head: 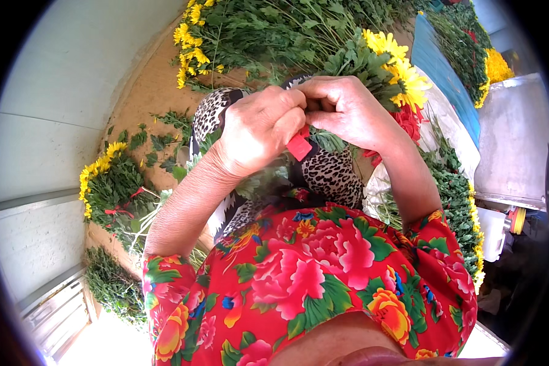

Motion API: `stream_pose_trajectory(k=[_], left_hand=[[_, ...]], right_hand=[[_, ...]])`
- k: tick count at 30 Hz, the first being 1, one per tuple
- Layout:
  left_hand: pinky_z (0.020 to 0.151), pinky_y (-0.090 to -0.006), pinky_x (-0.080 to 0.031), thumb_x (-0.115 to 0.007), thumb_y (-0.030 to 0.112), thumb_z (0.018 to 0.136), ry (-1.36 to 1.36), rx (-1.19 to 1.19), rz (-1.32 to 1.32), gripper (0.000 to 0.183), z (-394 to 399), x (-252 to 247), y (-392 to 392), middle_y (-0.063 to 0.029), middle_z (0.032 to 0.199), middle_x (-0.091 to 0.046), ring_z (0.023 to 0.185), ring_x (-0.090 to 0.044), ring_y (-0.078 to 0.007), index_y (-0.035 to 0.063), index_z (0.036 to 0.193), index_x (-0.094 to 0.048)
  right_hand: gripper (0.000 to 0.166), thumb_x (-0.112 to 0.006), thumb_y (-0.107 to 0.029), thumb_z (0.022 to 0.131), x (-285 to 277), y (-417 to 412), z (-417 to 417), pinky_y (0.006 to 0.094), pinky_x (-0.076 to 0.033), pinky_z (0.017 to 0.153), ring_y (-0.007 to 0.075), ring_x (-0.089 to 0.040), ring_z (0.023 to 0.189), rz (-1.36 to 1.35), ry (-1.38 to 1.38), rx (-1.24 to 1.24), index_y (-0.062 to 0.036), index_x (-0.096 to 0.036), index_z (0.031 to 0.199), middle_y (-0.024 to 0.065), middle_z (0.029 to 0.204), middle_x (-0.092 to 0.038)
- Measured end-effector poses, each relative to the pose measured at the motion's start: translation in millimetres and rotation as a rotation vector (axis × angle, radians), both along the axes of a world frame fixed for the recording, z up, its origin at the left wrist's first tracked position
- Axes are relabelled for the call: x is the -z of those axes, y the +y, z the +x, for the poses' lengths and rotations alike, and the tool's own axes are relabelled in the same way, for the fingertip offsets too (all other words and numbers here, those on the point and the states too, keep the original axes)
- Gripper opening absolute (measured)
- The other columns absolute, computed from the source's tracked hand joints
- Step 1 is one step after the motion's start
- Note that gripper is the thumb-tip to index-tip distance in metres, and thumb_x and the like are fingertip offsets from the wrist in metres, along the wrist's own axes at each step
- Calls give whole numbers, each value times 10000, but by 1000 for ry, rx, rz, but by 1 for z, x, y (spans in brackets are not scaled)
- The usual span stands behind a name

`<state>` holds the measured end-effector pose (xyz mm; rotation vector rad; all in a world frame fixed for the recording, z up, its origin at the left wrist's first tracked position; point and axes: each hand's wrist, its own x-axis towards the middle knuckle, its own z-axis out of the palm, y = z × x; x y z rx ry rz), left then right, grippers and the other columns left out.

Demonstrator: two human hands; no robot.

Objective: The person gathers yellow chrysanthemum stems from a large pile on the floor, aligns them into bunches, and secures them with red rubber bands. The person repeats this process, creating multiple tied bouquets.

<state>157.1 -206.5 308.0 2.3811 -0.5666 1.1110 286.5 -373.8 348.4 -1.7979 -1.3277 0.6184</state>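
Note:
Above my lap my two hands meet at the fingertips. My left hand point(265, 123) has its fingers curled around a red strip point(299, 146), whose folded end hangs below them. At the strip's upper part, my right hand point(347, 110) pinches with thumb and fingers, though the fingertips are partly hidden. Just beyond the right hand is a bunch of yellow chrysanthemums point(400, 68), its heads pointing right. Green leaves point(265, 178) show beneath my hands and over my leopard-print trousers point(331, 171). Whether the strip goes around any stems is hidden.
Long leafy stems with yellow flowers point(274, 36) cover the floor ahead. At left lies a chrysanthemum bundle point(119, 187) with red ties. More flowers point(457, 210) line the right side, near red strips point(408, 124), a blue sheet point(444, 73) and a metal container point(510, 142). A wall point(50, 110) borders the left.

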Motion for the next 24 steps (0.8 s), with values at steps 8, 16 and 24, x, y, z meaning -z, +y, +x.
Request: stream_pose_trajectory(k=[8,16,24], left_hand=[[712,-336,-558,-791,-27,789,185,19,-250,251,-1,-1,9,-79,927,-665,826,-678,-258,61,951,-621],[685,-360,-507,-692,46,885,627,-102,-386,105,-6,17,34,-130,803,-612,751,-625,-297,-17,916,-613],[614,-355,-482,-642,165,928,704,-50,-398,184,0,7,40,-133,804,-668,683,-623,-211,-9,877,-674]], right_hand=[[91,-624,-99,972,-2,-10,3,207,-382,553,19,-471,627,-63,359,81,-35,-689,979,-50,823,-613],[48,-584,-9,863,-17,-33,-20,324,-446,662,199,-557,718,-65,-318,-67,29,-576,890,97,805,-537],[92,-602,-56,864,-10,-44,-10,348,-490,664,273,-613,725,-138,-94,-27,10,-608,927,130,843,-619]])
